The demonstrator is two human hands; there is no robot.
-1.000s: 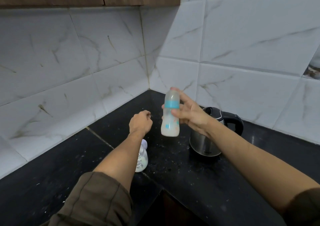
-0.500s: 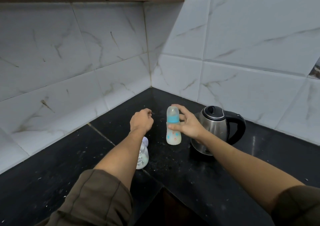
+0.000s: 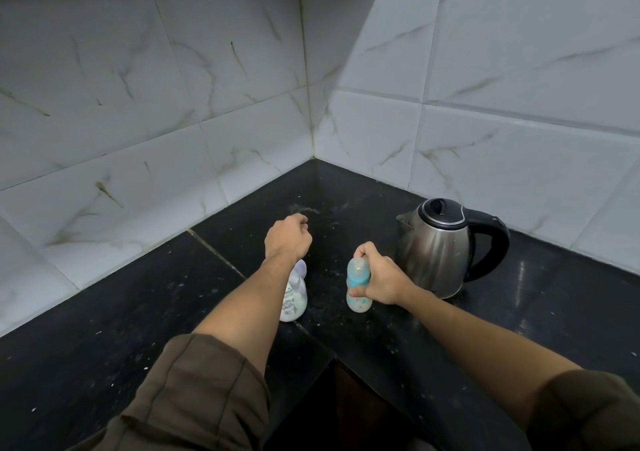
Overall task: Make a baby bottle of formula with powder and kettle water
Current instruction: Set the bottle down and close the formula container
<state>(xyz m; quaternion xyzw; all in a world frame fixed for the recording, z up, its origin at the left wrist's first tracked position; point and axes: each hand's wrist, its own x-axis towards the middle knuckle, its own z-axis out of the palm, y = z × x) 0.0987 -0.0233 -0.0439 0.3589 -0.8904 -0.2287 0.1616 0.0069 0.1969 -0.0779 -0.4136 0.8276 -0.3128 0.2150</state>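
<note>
From the head camera, the person's right grip is clamped round a small translucent baby bottle with a turquoise-blue collar and clear domed cap. Its fingers curl over the cap and the thumb sits across the body below the collar. The bottle stands roughly upright, leaning a little, with its base at the black polished stone desk near the inner corner of the front edge; I cannot tell whether it rests fully on it. Its lower part looks milky white and carries small red and blue printed shapes, with no writing that can be read. The left grip hovers above the desk, closed together in a fist with nothing visible in it. Under that forearm stands a second white plastic bottle with a pale lilac top, its grey-green print too blurred to read. Just right of the held bottle stands a brushed stainless-steel electric kettle with a black lid and handle, lid closed and showing no legible brand. White specks dot the desk, and white marble-veined wall tiles meet in the corner behind.
</note>
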